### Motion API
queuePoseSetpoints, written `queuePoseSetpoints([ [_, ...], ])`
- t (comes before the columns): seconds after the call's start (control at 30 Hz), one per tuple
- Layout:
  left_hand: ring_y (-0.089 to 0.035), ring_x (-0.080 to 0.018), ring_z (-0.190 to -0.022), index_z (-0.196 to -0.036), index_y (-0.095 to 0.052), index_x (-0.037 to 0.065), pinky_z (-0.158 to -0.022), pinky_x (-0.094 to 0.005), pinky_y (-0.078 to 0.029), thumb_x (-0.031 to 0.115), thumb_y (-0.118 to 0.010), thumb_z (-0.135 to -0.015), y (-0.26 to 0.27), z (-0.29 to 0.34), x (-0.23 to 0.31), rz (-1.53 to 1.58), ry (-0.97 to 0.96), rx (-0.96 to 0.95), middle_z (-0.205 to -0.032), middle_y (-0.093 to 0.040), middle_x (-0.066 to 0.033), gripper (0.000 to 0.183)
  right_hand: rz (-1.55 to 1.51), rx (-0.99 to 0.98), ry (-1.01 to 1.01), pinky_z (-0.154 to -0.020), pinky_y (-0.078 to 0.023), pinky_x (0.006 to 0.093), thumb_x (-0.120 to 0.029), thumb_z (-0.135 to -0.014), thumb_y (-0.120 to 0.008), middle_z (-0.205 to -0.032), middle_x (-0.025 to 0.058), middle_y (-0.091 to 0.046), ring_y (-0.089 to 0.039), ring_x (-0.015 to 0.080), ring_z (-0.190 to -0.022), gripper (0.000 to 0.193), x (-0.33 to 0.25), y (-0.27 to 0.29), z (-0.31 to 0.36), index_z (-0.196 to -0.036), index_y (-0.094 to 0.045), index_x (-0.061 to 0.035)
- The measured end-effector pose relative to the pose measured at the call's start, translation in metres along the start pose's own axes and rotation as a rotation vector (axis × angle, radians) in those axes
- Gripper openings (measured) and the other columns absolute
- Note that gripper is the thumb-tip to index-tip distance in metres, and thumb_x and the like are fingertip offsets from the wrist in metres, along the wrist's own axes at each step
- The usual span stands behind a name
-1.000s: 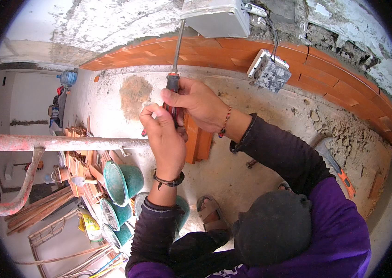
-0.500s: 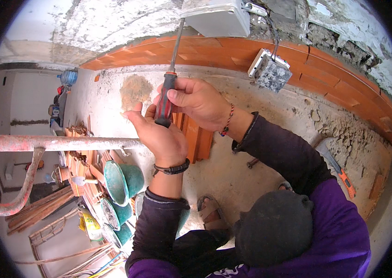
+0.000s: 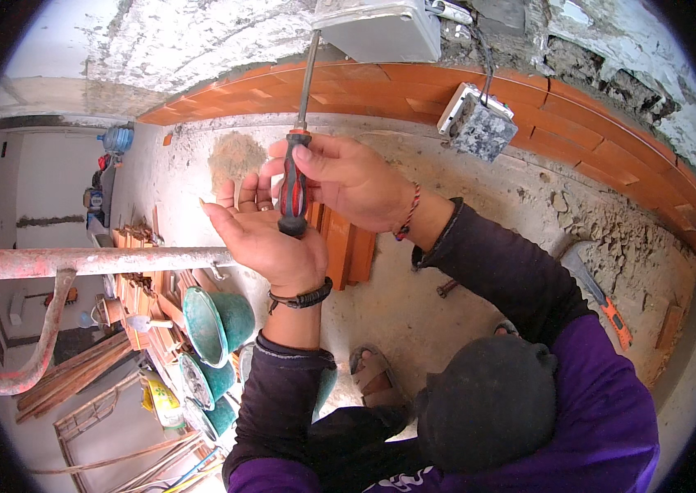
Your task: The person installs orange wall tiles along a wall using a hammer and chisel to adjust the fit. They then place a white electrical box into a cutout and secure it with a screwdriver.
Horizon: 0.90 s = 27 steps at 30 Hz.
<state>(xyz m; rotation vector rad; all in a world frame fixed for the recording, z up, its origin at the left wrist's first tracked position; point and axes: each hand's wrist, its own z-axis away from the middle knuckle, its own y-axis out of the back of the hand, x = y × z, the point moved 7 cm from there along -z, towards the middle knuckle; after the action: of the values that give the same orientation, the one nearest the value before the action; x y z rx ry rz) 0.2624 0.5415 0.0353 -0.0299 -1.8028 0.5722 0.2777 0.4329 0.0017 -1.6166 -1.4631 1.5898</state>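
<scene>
My right hand (image 3: 356,181) is closed on the upper part of a screwdriver's (image 3: 291,197) black and red handle, with the thumb along it. The long metal shaft points up and away, its tip at the lower left corner of a grey box (image 3: 385,34) on the wall; whether it touches cannot be told. My left hand (image 3: 270,246) lies palm up under the handle, its fingers stretched out and apart. The dark butt end of the handle rests against that palm or just over it.
Right of the box, a smaller stained box (image 3: 483,127) hangs by a cable before orange brickwork (image 3: 594,140). A hammer (image 3: 599,296) lies at the right. A rusty pipe frame (image 3: 101,261) juts in from the left, near green buckets (image 3: 216,324). Orange bricks (image 3: 350,246) lie beneath my hands.
My left hand's fingers have opened away from the handle, and the hand has dropped slightly left. The right hand keeps its hold on the screwdriver, which has tilted a little.
</scene>
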Motion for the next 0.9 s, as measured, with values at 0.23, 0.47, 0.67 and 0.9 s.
queuePoseSetpoints([
  [0.23, -0.053, -0.0254, -0.094, -0.117, -0.038, 0.003, -0.085, -0.0407, -0.047, 0.056, -0.044, -0.092, -0.001, -0.001, 0.002, 0.009, -0.023, -0.020, -0.104, -0.049, -0.0139, 0.058, 0.171, 0.123, 0.024, -0.085, -0.048, 0.0318, -0.014, -0.090, -0.063, -0.104, 0.0092, -0.064, -0.061, 0.0175, -0.093, 0.030, 0.007, 0.013, -0.007, -0.115, -0.052, -0.0007],
  [0.47, -0.053, -0.0246, -0.095, -0.115, -0.040, 0.005, -0.085, -0.0418, -0.046, 0.055, -0.043, -0.092, 0.003, -0.005, -0.001, 0.056, 0.000, -0.040, -0.103, -0.050, -0.0128, 0.055, 0.122, -0.023, 0.022, -0.084, -0.049, 0.0322, -0.013, -0.090, -0.063, -0.106, 0.0111, -0.062, -0.060, 0.0182, -0.096, 0.033, 0.008, 0.011, -0.001, -0.118, -0.051, 0.0002],
  [0.67, -0.054, -0.0251, -0.096, -0.115, -0.041, 0.006, -0.085, -0.0425, -0.046, 0.055, -0.042, -0.092, 0.005, -0.008, 0.001, 0.053, 0.012, -0.020, -0.103, -0.052, -0.0120, 0.054, 0.073, -0.107, 0.078, -0.086, -0.048, 0.0326, -0.013, -0.092, -0.061, -0.108, 0.0114, -0.062, -0.060, 0.0185, -0.097, 0.032, 0.004, 0.004, -0.004, -0.120, -0.051, 0.0001],
  [0.9, -0.055, -0.0256, -0.096, -0.111, -0.044, 0.005, -0.087, -0.0405, -0.046, 0.053, -0.044, -0.092, 0.005, -0.005, -0.002, 0.072, 0.021, -0.027, -0.101, -0.054, -0.0121, 0.052, 0.152, 0.015, -0.003, -0.090, -0.048, 0.0347, -0.014, -0.093, -0.059, -0.108, 0.0107, -0.062, -0.060, 0.0187, -0.100, 0.034, 0.012, 0.008, -0.004, -0.122, -0.050, -0.0001],
])
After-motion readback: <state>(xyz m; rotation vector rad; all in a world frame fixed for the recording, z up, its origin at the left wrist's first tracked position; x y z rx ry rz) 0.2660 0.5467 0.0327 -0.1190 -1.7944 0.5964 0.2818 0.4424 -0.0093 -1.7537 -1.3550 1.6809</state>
